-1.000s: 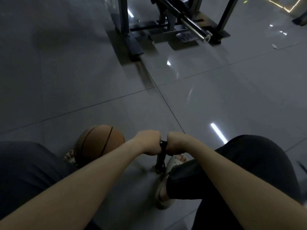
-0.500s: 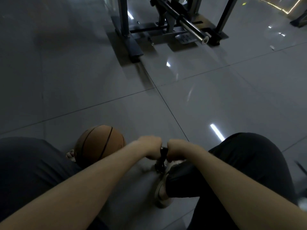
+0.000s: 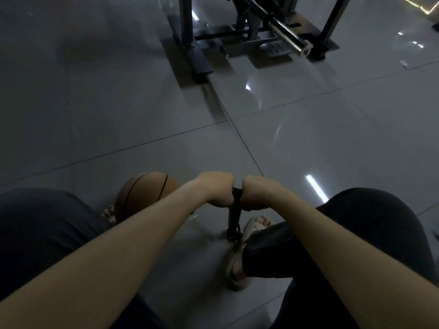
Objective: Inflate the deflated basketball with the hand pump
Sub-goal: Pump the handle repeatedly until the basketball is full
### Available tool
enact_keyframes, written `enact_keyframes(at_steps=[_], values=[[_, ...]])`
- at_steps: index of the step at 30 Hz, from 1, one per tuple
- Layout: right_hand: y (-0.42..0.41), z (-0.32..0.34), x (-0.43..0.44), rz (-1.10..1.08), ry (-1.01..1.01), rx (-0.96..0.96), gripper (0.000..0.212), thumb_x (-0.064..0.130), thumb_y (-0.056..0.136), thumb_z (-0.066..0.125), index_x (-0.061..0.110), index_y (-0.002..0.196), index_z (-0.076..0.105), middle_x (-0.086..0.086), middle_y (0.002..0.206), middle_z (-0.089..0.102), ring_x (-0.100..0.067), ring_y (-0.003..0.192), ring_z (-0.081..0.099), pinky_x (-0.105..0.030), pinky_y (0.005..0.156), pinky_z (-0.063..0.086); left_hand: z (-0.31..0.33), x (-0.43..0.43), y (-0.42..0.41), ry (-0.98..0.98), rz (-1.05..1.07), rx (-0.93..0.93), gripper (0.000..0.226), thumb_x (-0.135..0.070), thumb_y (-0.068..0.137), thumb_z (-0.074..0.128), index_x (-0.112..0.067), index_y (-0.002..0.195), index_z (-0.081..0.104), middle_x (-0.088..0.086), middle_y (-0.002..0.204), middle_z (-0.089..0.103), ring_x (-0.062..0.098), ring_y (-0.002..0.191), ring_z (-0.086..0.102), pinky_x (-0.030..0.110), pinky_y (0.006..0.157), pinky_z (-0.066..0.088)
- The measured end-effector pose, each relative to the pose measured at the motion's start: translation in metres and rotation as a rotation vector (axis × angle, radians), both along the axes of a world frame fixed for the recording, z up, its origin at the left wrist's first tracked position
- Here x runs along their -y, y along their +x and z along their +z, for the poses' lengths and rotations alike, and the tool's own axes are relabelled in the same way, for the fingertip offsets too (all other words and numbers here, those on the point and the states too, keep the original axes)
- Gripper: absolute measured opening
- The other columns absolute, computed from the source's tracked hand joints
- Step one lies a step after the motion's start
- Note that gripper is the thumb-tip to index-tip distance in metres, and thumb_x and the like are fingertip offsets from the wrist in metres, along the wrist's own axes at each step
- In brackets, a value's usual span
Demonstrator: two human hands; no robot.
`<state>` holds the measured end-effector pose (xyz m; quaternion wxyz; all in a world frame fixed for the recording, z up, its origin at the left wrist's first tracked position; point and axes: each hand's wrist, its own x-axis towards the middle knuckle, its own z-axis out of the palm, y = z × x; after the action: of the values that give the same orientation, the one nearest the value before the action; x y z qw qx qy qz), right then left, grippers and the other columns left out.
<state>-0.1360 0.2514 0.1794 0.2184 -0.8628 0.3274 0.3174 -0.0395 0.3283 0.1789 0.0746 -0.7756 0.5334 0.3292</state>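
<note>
Two hands on one hand pump (image 3: pixel 234 217), one basketball (image 3: pixel 145 193) beside it on the floor (image 3: pixel 332 143).

The single black pump stands nearly upright on the grey tiles, its base just beside the toe of one pale sandal (image 3: pixel 237 269). Both grips are clenched on its crossbar handle. The left hand (image 3: pixel 217 188) curls round the left end and the right hand (image 3: pixel 257 193) round the right end, knuckles up, with only the handle's middle showing between them. The one brown basketball lies on the floor to the pump's left, near it, partly hidden behind the left forearm. I cannot tell whether a hose joins ball and pump. Well beyond stands one metal rack (image 3: pixel 190 51) carrying one steel bar (image 3: pixel 287 35).
</note>
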Motion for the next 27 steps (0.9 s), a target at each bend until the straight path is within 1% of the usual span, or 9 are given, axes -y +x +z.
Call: enact_keyframes(at_steps=[5, 8, 10, 14, 17, 20, 22, 24, 27], values=[[-0.019, -0.04, -0.003, 0.034, -0.002, -0.039, 0.025, 0.03, 0.087, 0.06, 0.015, 0.072, 0.046, -0.002, 0.072, 0.052, -0.026, 0.073, 0.056, -0.032, 0.062, 0.043, -0.044, -0.01, -0.02, -0.018, -0.021, 0.029, 0.022, -0.024, 0.087, 0.058, -0.017, 0.07, 0.046, 0.002, 0.074, 0.057, 0.02, 0.062, 0.051, 0.031, 0.058, 0.042], [-0.026, -0.059, -0.011, 0.056, -0.007, -0.072, 0.02, 0.03, 0.085, 0.06, 0.011, 0.09, 0.055, -0.007, 0.089, 0.061, -0.028, 0.079, 0.058, -0.033, 0.069, 0.048, -0.064, -0.019, -0.029, -0.014, -0.028, 0.014, 0.013, -0.024, 0.087, 0.058, -0.015, 0.081, 0.051, 0.009, 0.094, 0.067, 0.029, 0.079, 0.061, 0.033, 0.065, 0.047], [-0.026, -0.064, -0.013, 0.077, -0.017, -0.076, 0.024, 0.032, 0.086, 0.059, 0.012, 0.099, 0.057, -0.007, 0.095, 0.061, -0.027, 0.08, 0.057, -0.034, 0.071, 0.049, -0.068, -0.021, -0.029, -0.019, -0.03, 0.004, 0.009, -0.023, 0.087, 0.057, -0.015, 0.086, 0.052, 0.01, 0.097, 0.068, 0.031, 0.084, 0.064, 0.033, 0.065, 0.048], [-0.025, -0.06, -0.018, 0.096, 0.01, -0.119, 0.02, 0.031, 0.088, 0.06, 0.014, 0.093, 0.05, -0.004, 0.084, 0.054, -0.026, 0.079, 0.055, -0.034, 0.07, 0.046, -0.064, -0.025, -0.03, 0.03, -0.052, -0.013, 0.009, -0.022, 0.089, 0.058, -0.014, 0.088, 0.056, 0.01, 0.095, 0.068, 0.026, 0.073, 0.056, 0.033, 0.063, 0.047], [-0.023, -0.038, -0.02, 0.08, 0.081, -0.178, 0.017, 0.022, 0.084, 0.068, 0.012, 0.088, 0.055, -0.003, 0.07, 0.05, -0.025, 0.072, 0.056, -0.032, 0.064, 0.047, -0.045, -0.023, -0.028, 0.071, -0.087, -0.005, 0.013, -0.024, 0.089, 0.06, -0.012, 0.092, 0.061, 0.006, 0.086, 0.063, 0.024, 0.072, 0.056, 0.033, 0.062, 0.046], [-0.011, 0.01, 0.005, 0.012, 0.13, -0.135, 0.018, 0.016, 0.085, 0.07, 0.01, 0.072, 0.059, -0.003, 0.061, 0.05, -0.017, 0.05, 0.047, -0.027, 0.047, 0.041, 0.0, -0.004, -0.011, -0.004, -0.052, -0.038, 0.016, -0.027, 0.088, 0.065, -0.011, 0.09, 0.068, 0.003, 0.076, 0.062, 0.023, 0.071, 0.06, 0.03, 0.058, 0.046], [-0.002, 0.051, 0.021, -0.022, 0.14, -0.084, 0.015, 0.015, 0.084, 0.071, 0.009, 0.075, 0.061, -0.003, 0.06, 0.05, -0.015, 0.047, 0.043, -0.026, 0.046, 0.039, 0.038, 0.005, 0.001, -0.075, 0.006, -0.084, 0.013, -0.027, 0.087, 0.069, -0.014, 0.087, 0.071, 0.002, 0.073, 0.064, 0.021, 0.071, 0.062, 0.03, 0.059, 0.05], [0.004, 0.08, 0.028, -0.038, 0.137, -0.015, 0.011, 0.013, 0.082, 0.072, 0.006, 0.079, 0.063, -0.003, 0.059, 0.049, -0.015, 0.046, 0.041, -0.026, 0.045, 0.037, 0.066, 0.006, 0.011, -0.137, 0.049, -0.107, 0.006, -0.023, 0.085, 0.071, -0.018, 0.081, 0.071, 0.0, 0.07, 0.063, 0.017, 0.064, 0.058, 0.029, 0.056, 0.045], [0.011, 0.08, 0.019, -0.018, 0.094, 0.021, 0.012, 0.011, 0.081, 0.071, 0.007, 0.075, 0.063, -0.003, 0.057, 0.049, -0.014, 0.044, 0.042, -0.025, 0.043, 0.036, 0.068, 0.0, 0.019, -0.125, 0.07, -0.098, 0.006, -0.018, 0.084, 0.07, -0.016, 0.079, 0.071, 0.0, 0.066, 0.061, 0.017, 0.059, 0.054, 0.028, 0.053, 0.041]])
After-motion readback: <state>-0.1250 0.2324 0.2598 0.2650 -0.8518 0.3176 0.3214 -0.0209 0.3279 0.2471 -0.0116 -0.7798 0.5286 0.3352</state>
